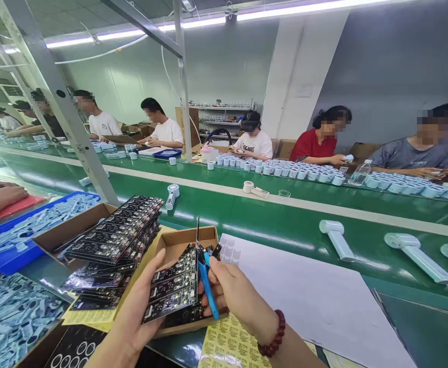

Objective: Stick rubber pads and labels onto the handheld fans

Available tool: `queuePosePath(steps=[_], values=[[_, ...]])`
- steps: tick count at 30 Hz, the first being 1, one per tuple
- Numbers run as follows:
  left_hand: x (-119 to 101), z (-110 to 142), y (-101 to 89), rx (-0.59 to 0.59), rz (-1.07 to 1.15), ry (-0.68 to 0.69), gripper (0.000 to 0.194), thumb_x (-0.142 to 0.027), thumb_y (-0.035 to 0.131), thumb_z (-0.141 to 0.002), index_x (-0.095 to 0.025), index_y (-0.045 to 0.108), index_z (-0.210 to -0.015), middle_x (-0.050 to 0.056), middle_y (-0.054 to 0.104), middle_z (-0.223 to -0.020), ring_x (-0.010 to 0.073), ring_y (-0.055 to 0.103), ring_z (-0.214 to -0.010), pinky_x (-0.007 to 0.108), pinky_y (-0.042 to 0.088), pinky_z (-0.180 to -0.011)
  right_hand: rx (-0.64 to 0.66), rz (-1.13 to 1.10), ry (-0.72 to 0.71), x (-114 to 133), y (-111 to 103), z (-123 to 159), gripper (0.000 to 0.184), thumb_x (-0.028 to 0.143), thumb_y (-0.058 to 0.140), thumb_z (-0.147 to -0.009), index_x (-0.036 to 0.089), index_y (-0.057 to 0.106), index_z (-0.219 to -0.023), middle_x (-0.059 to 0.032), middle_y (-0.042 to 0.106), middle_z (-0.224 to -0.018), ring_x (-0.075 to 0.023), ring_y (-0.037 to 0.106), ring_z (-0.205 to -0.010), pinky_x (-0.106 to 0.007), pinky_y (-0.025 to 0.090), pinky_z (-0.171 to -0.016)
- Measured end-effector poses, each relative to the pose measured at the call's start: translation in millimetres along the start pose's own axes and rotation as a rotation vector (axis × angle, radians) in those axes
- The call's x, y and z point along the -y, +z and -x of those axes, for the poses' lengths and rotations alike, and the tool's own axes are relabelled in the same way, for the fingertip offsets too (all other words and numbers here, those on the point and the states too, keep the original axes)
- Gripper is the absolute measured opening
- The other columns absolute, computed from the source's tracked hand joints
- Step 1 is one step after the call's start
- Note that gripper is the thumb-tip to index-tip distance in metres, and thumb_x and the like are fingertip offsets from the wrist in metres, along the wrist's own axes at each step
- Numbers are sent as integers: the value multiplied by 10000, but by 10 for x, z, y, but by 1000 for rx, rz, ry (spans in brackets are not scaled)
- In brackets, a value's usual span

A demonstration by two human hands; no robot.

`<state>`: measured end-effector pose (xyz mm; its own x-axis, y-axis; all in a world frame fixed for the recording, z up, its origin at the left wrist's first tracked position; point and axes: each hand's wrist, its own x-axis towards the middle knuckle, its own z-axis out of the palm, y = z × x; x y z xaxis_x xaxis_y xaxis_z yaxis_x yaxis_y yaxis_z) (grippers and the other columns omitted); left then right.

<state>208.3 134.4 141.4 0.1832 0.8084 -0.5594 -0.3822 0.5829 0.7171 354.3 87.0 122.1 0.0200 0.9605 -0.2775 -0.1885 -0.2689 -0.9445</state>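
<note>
My left hand grips a black circuit board panel by its left side, tilted over a small cardboard box. Blue-handled side cutters are in my right hand, their jaws against the panel's right edge. More black boards lie in the box beneath, partly hidden by the panel and my hands. To the left rises a tall stack of circuit board panels, beside a second cardboard box.
Blue trays of light-blue plastic parts stand at left. White paper and yellow label sheets lie on the bench. Beyond, a green conveyor carries light-blue handheld devices. Co-workers sit across; another person's hands are at far left.
</note>
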Motion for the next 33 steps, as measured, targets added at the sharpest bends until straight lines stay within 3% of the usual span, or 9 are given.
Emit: queuePosePath(steps=[2,4,8,11,19,23,25,28,33], values=[[4,-36,-71,-10,-62,82,95,-210,702,-810,-150,753,-864,88,787,-848,214,742,-764,267,594,-674,6,45,6,8,-46,11,702,925,507,-647,232,400,-690,21,555,-641,-149,607,-571,-294,496,-549],[16,-81,-141,-16,-120,182,113,-183,752,-764,-154,756,-874,71,788,-873,186,733,-777,224,574,-681,61,87,13,14,-79,71,672,892,522,-691,228,417,-685,23,544,-659,-162,627,-615,-298,498,-588],[6,-137,-212,48,-191,286,309,-358,878,-623,-197,720,-833,11,761,-753,167,695,-664,223,550,-613,188,295,-52,38,-105,271,628,811,397,-858,209,525,-728,-26,595,-751,-194,647,-745,-330,503,-712],[-31,-150,-208,54,-222,320,449,-441,912,-524,-200,706,-843,-4,741,-703,168,676,-627,245,548,-608,136,436,-78,50,-119,374,661,789,319,-902,203,601,-790,-67,653,-821,-222,642,-817,-354,481,-776],[-51,-167,-175,-2,-233,331,586,-522,936,-372,-189,697,-792,-8,702,-635,174,651,-590,261,528,-573,148,288,-24,-55,-189,390,691,819,380,-861,187,660,-872,-87,685,-920,-247,669,-890,-369,505,-808],[-29,-177,-203,-32,-306,428,559,-580,897,-463,-192,702,-814,-15,691,-650,154,632,-613,230,508,-578,131,326,-22,19,-160,442,690,809,338,-879,192,641,-829,-82,676,-895,-230,652,-859,-358,492,-808],[-28,-178,-210,-43,-341,453,539,-599,883,-485,-200,701,-800,-30,681,-648,138,624,-631,198,493,-574,81,454,-48,54,-139,466,683,791,284,-904,201,594,-758,-67,645,-802,-209,613,-772,-355,470,-768],[-29,-174,-170,-18,-273,358,474,-510,922,-471,-193,705,-747,-33,679,-628,126,616,-596,186,503,-560,3,579,-106,16,-107,448,697,807,228,-900,211,523,-691,-33,551,-652,-182,534,-642,-360,448,-695],[13,-173,8,-30,15,49,83,-191,765,-774,-146,708,-733,20,701,-628,123,625,-515,203,548,-524,85,-35,-7,-163,-43,279,705,926,484,-682,222,440,-694,-8,563,-662,-123,512,-528,-288,485,-512]])
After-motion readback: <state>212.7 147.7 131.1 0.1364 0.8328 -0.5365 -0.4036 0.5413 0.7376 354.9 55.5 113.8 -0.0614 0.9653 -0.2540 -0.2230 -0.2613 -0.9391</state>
